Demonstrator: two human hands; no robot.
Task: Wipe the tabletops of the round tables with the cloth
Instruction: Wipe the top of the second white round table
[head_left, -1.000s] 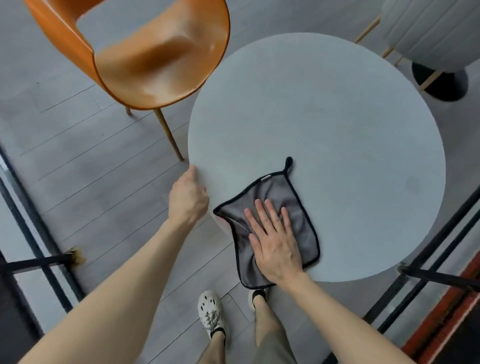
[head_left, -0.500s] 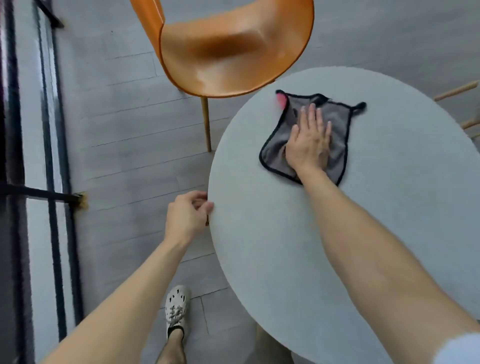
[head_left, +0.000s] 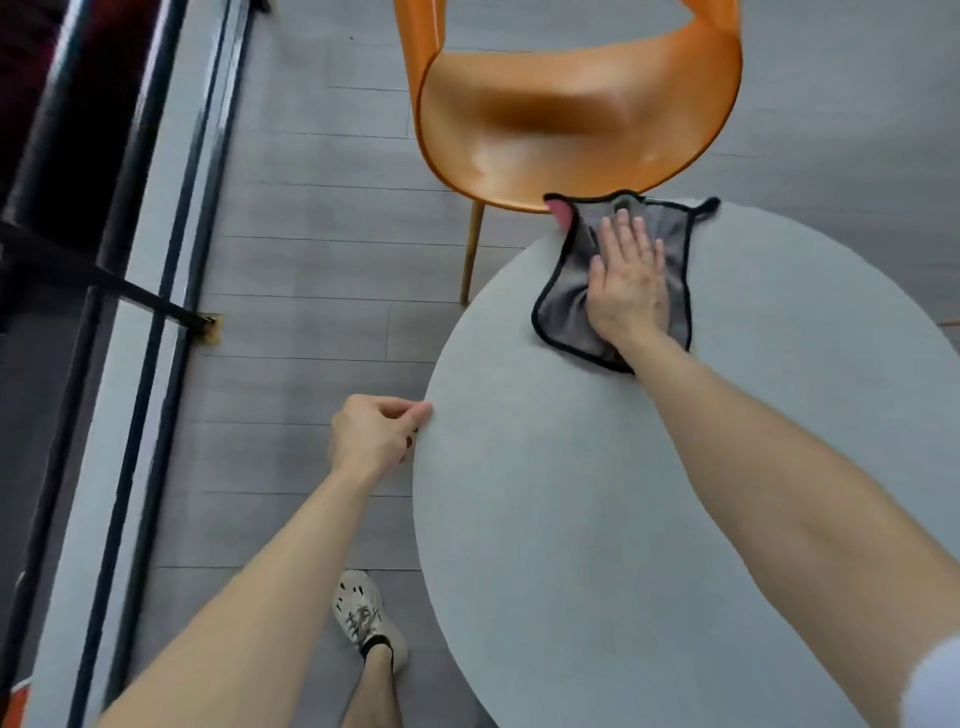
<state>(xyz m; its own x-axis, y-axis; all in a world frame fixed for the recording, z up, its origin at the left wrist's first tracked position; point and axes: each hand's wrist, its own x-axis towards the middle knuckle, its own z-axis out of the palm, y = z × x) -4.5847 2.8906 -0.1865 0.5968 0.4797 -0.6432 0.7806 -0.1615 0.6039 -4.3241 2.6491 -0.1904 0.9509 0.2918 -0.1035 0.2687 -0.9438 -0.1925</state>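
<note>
Right hand (head_left: 627, 283) pressed flat, fingers spread, on the grey cloth (head_left: 613, 275) at the far edge of the round table (head_left: 649, 519), just beside the orange chair (head_left: 571, 109). Left hand (head_left: 375, 436) curled, pinching the table's left rim; fingertips hidden beneath. Table cut off at right and bottom.

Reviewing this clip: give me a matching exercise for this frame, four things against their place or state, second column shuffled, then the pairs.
Things:
1. cloth
2. left hand
3. right hand
4. orange chair

Places or states:
A. gripping the near-left rim of the round table
B. pressed flat on the cloth
C. on the floor beyond the table's far edge
D. spread at the table's far edge

Pairs: 1-D, 2-A, 3-B, 4-C
</note>
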